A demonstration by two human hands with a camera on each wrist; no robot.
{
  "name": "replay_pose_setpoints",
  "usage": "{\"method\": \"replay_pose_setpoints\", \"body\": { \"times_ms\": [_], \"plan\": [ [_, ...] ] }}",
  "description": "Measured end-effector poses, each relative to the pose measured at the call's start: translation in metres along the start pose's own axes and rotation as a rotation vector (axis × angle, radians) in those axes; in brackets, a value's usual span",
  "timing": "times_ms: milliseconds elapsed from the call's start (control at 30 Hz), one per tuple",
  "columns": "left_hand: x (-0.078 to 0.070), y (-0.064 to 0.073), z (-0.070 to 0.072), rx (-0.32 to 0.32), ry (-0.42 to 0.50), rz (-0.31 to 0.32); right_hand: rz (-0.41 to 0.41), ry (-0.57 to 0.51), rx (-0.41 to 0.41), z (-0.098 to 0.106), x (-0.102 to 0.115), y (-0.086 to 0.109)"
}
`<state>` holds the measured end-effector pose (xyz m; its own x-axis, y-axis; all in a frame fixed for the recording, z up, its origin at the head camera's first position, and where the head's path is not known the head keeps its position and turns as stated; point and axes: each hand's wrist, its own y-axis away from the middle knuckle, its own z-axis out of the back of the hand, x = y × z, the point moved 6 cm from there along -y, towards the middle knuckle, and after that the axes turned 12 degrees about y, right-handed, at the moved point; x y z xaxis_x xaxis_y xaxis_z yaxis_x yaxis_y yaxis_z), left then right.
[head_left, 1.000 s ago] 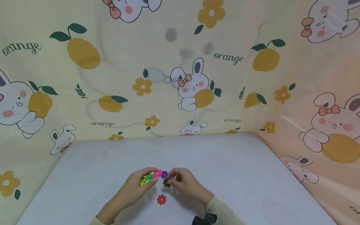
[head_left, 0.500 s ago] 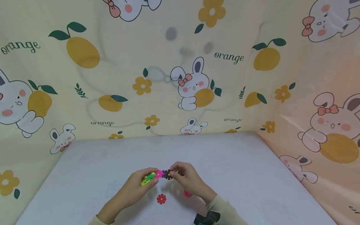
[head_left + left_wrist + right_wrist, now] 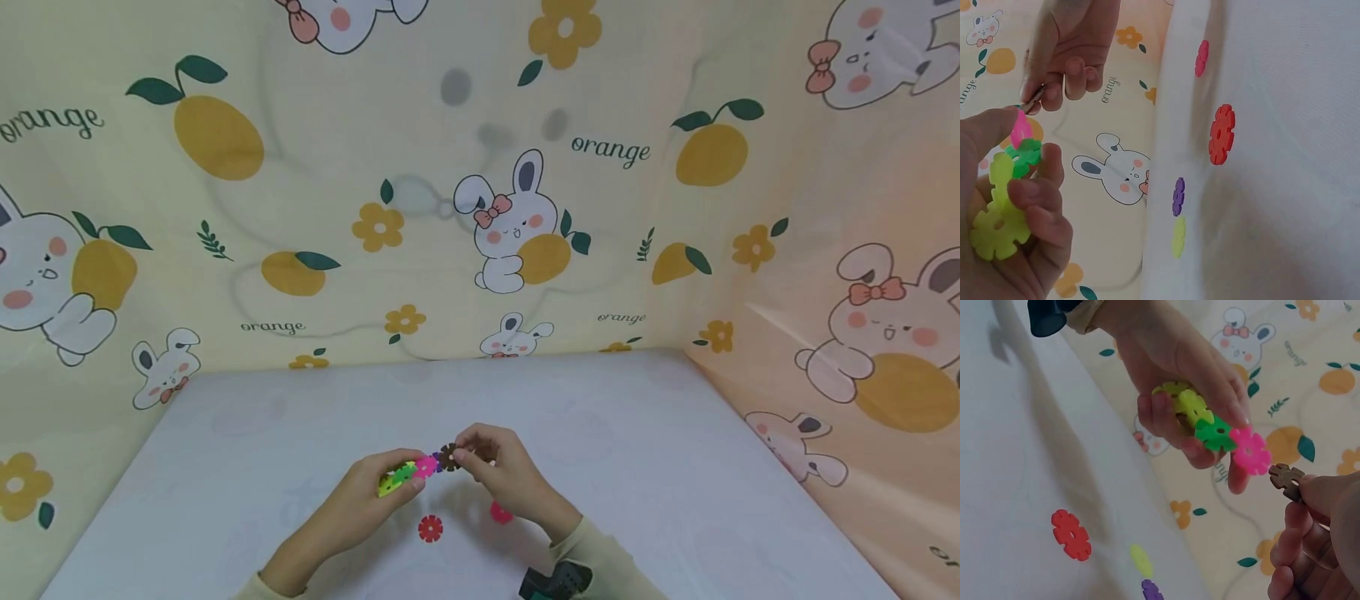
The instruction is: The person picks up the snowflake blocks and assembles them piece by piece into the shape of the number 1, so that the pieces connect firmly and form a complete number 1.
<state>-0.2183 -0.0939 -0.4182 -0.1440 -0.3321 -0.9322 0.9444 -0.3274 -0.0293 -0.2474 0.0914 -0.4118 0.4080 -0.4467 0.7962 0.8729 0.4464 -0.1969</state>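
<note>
My left hand (image 3: 360, 498) grips a short chain of notched flower-shaped plastic discs: yellow discs (image 3: 1195, 407) in the curled fingers, a green disc (image 3: 1215, 434), then a pink disc (image 3: 1250, 451) at the free end. Between thumb and fingertips, my right hand (image 3: 504, 473) pinches a brown notched disc (image 3: 450, 457). That brown disc is right beside the pink end; whether the two touch I cannot tell. The head view has a purple disc (image 3: 438, 461) partly hidden behind them. Both hands are raised above the white table.
On the white table (image 3: 637, 433) lie a red disc (image 3: 431, 528) and a pink-red disc (image 3: 501, 512) near the right forearm. The left wrist view also shows a loose purple disc (image 3: 1178, 197) and yellow disc (image 3: 1178, 237). Printed cloth (image 3: 337, 167) hangs behind.
My right hand has risen with the brown disc, from below the chain's pink end to level beside it. The pink-red disc on the table has come into view. My left hand stays almost still.
</note>
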Motion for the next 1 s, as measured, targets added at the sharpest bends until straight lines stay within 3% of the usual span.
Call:
{"method": "replay_pose_setpoints", "body": {
  "times_ms": [700, 1000],
  "plan": [
    [0.002, -0.001, -0.003, 0.033, -0.023, -0.053, 0.066, 0.017, -0.001, -0.004, 0.007, 0.002],
    [-0.003, -0.001, 0.001, 0.024, -0.02, -0.057, 0.14, 0.091, 0.012, -0.002, 0.013, 0.004]
  ]
}}
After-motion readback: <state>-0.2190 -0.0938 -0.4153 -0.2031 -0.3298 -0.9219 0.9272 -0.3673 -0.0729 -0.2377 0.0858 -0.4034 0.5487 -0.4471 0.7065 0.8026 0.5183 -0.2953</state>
